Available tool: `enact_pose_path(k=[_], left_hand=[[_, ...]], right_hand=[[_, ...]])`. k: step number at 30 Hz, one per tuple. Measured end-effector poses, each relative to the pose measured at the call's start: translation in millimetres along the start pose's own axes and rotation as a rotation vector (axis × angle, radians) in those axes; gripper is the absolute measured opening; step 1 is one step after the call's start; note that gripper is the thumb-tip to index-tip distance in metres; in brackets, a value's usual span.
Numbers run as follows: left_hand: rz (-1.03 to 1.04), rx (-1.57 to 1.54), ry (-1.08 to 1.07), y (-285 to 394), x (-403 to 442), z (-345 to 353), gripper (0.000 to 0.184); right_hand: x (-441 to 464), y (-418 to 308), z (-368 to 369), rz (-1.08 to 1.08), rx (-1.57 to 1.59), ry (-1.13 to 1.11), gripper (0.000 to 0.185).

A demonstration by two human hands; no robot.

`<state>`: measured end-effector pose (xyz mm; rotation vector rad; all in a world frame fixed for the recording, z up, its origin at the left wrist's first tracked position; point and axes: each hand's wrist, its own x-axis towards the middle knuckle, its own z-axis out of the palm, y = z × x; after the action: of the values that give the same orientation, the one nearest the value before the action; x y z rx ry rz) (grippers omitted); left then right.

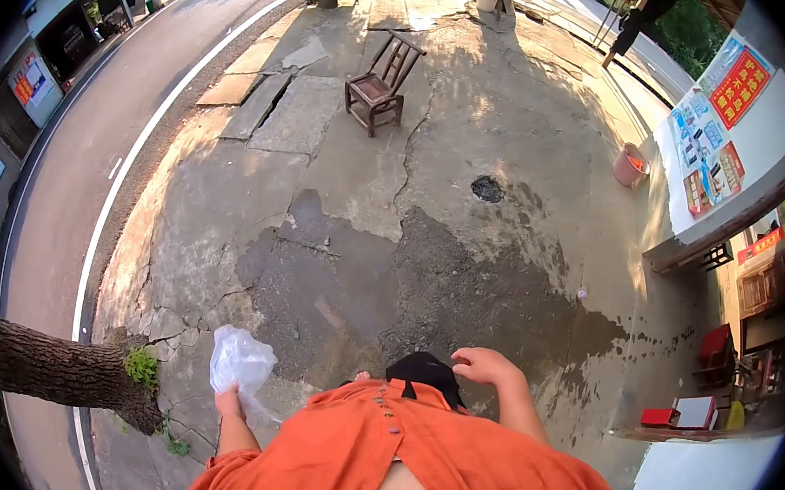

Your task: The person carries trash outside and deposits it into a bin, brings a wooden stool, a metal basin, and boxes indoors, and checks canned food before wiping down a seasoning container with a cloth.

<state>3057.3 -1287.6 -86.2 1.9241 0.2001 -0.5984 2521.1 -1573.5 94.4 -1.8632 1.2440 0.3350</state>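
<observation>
My left hand (pixel 229 402) is closed on a thin, translucent plastic bag (pixel 242 359), which puffs out above the fingers over the concrete at the lower left. On the other side, my right hand (pixel 483 366) is held out beside the black cloth (pixel 425 375) at my waist. Its fingers curl loosely and I cannot make out anything in them. An orange shirt covers my body between the two arms. Wet, dark concrete (pixel 343 278) spreads in front of me.
A wooden chair (pixel 378 90) stands ahead on cracked paving. A tree trunk (pixel 55 367) leans in at the left, beside the road (pixel 81 171). At the right are a pink bucket (pixel 630 165), a postered wall (pixel 751 90) and a doorway with red boxes (pixel 660 417).
</observation>
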Motion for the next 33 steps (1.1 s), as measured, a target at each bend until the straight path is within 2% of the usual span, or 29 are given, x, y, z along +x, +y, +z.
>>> enact_pose_path(k=[1, 5, 7, 11, 12, 14, 16, 18, 20, 24, 26, 28, 29, 30, 33], left_hand=[[0.027, 0.001, -0.054, 58.6, -6.2, 47.4, 0.048], [0.106, -0.107, -0.212, 175.6, 35.6, 194.5, 0.045], [0.113, -0.154, -0.331, 201.1, 56.6, 244.7, 0.047], [0.086, -0.092, -0.191, 203.8, 95.0, 314.8, 0.049], [0.109, -0.081, -0.148, 192.4, 104.3, 317.0, 0.048], [-0.095, 0.027, 0.07, 177.3, 113.8, 320.6, 0.049], [-0.229, 0.041, 0.127, 168.7, 116.0, 316.0, 0.05], [-0.256, 0.119, 0.187, 191.3, 93.2, 319.6, 0.049], [-0.376, 0.196, 0.288, 200.6, 91.0, 328.9, 0.047], [-0.493, 0.199, 0.406, 205.7, 129.9, 360.7, 0.047], [-0.499, 0.159, 0.426, 221.4, 166.9, 405.1, 0.047], [-0.495, 0.091, 0.423, 245.5, 210.9, 471.7, 0.047], [-0.481, 0.058, 0.417, 262.0, 229.7, 509.1, 0.048], [-0.449, 0.018, 0.387, 282.9, 251.5, 552.2, 0.048], [-0.263, -0.086, 0.173, 381.0, 310.3, 676.2, 0.049]], right_hand=[[10.4, -5.7, -20.9, 0.07, 0.107, -0.022, 0.042], [70.8, 10.6, -80.6, 0.151, 0.182, -0.004, 0.041], [113.0, 30.0, -112.2, 0.168, 0.118, -0.077, 0.041], [236.6, 51.9, -220.6, 0.153, -0.011, -0.131, 0.041], [263.2, 48.0, -235.2, 0.15, -0.071, -0.138, 0.041], [323.9, 26.2, -296.3, 0.159, -0.218, -0.19, 0.041], [374.3, -1.0, -360.7, 0.015, -0.268, -0.109, 0.042], [434.0, -21.3, -415.7, -0.118, -0.158, -0.005, 0.042], [490.7, -47.3, -468.6, -0.196, -0.066, 0.074, 0.041], [598.7, -64.3, -534.8, -0.216, -0.068, 0.111, 0.04], [646.6, -71.0, -564.9, -0.177, -0.055, 0.04, 0.04], [689.3, -70.3, -589.6, -0.168, -0.086, 0.038, 0.04], [709.3, -66.5, -597.3, -0.147, -0.094, -0.035, 0.04], [728.2, -61.9, -602.9, -0.124, -0.089, -0.115, 0.04], [797.9, -44.3, -635.1, -0.144, -0.001, -0.128, 0.038]])
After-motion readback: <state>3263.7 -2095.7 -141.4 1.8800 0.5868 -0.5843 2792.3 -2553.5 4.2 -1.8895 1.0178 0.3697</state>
